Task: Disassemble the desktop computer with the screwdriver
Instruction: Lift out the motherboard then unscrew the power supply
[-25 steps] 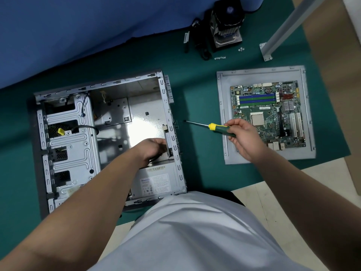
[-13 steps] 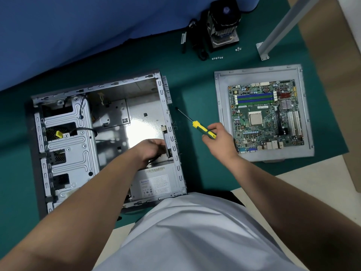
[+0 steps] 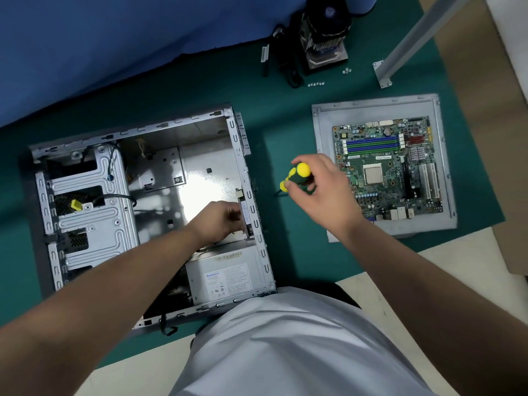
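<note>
The open grey computer case (image 3: pixel 85 201) lies on its side on the green mat. Its power supply (image 3: pixel 228 278) sits in the near right corner. My left hand (image 3: pixel 220 221) reaches inside the case and grips a small part at the rear wall (image 3: pixel 251 195). My right hand (image 3: pixel 317 190) hovers just right of the case and grips the yellow-and-green screwdriver (image 3: pixel 297 175), handle end up, shaft pointing down toward the mat. The removed motherboard (image 3: pixel 388 167) rests on the grey side panel (image 3: pixel 323 132) to the right.
A CPU cooler (image 3: pixel 325 32) with black cables stands at the back beside a row of loose screws (image 3: pixel 315 84). A grey metal post (image 3: pixel 411 35) rises at the back right. A blue cloth (image 3: pixel 114 38) covers the far left. My white shirt fills the near edge.
My right hand swung the screwdriver from lying level, tip toward the case, to nearly upright with the tip down, and moved left toward the case. My left hand stayed in place.
</note>
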Tool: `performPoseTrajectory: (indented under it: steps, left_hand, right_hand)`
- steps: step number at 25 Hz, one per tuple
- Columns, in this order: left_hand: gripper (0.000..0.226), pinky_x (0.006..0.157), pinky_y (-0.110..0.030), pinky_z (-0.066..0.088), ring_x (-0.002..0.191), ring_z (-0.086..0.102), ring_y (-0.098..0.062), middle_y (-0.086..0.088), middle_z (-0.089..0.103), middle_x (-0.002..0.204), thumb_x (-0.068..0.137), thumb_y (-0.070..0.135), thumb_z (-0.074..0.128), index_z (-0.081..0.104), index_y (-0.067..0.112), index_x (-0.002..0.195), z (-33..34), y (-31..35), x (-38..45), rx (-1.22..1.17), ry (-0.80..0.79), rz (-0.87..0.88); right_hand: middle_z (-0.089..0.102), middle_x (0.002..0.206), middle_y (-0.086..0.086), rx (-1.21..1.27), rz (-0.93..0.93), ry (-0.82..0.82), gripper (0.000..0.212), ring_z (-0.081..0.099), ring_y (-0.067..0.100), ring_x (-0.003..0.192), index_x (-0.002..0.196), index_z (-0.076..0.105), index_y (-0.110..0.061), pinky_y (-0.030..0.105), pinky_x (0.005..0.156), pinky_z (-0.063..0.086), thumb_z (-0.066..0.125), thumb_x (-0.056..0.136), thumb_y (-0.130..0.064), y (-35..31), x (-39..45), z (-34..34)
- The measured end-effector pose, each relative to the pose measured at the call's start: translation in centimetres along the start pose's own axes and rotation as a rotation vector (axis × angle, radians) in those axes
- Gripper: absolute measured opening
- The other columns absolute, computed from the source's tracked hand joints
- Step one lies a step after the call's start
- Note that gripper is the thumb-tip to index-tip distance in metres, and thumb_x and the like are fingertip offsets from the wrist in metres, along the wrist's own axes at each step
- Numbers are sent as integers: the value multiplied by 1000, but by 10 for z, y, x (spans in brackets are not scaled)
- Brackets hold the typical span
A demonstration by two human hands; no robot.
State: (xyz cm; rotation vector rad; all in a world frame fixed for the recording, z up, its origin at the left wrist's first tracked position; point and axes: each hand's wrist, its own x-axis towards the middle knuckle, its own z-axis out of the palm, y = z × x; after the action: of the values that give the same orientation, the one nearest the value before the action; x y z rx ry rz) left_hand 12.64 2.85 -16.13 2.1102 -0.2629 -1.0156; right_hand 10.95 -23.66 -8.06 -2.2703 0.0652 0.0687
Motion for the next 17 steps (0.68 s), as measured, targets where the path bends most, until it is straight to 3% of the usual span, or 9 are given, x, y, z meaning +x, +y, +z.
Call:
performPoseTrajectory:
  steps: [1,3,5,6,9,12,15,17]
  left_hand:
    - [25,68,-18,48,68,62,8,37,68,74,87,10,79,73,34,81,-2,-1,-1,101,6,48]
    - [6,64,-22,41,65,62,-7,18,74,78,86,17,82,79,20,89,-6,-4,-4,296,62,274]
    - [8,59,-17,35,61,65,-21,-3,73,76,82,16,83,77,11,83,-6,-7,-4,465,147,526]
    - [13,58,-20,39,60,67,-23,-6,72,75,85,21,79,75,9,80,-5,-7,-5,491,165,573]
    - [49,61,-29,55,68,70,-27,-8,72,79,100,43,45,75,8,81,-1,-9,-8,477,178,565]
    - [77,59,-27,55,68,70,-25,-6,71,76,108,55,19,75,8,82,0,-6,-8,463,209,625]
    - [83,61,-29,57,70,71,-26,-7,71,77,107,58,14,75,7,83,-2,-4,-8,429,194,619]
    - [81,62,-30,58,70,70,-26,-8,71,77,108,56,16,76,6,85,-1,-6,-8,422,195,622]
  right_hand:
    - [55,110,-6,-50,-14,-37,32,55,4,73,120,61,-24,26,75,50,71,91,-29,-4,2,2]
    - [56,115,-3,-126,-6,-86,33,59,17,78,124,57,-23,39,79,54,67,94,-34,-11,4,8]
    - [60,114,0,-170,0,-81,35,64,27,83,126,53,-21,44,79,55,64,95,-35,-14,5,14]
    - [64,110,1,-172,8,-67,36,65,28,84,126,50,-22,45,78,55,64,96,-34,-13,6,16]
    - [71,96,0,-47,98,-28,38,72,24,82,125,43,-29,44,75,58,66,95,-32,-3,3,14]
    - [73,87,-4,239,283,89,41,75,16,80,124,42,-35,48,79,60,69,93,-33,12,-2,14]
    - [71,83,-5,360,480,199,42,75,19,78,120,40,-33,51,80,61,71,92,-30,30,-2,22]
    - [69,82,-3,242,558,137,47,72,22,75,125,35,-31,41,70,58,70,93,-29,41,3,27]
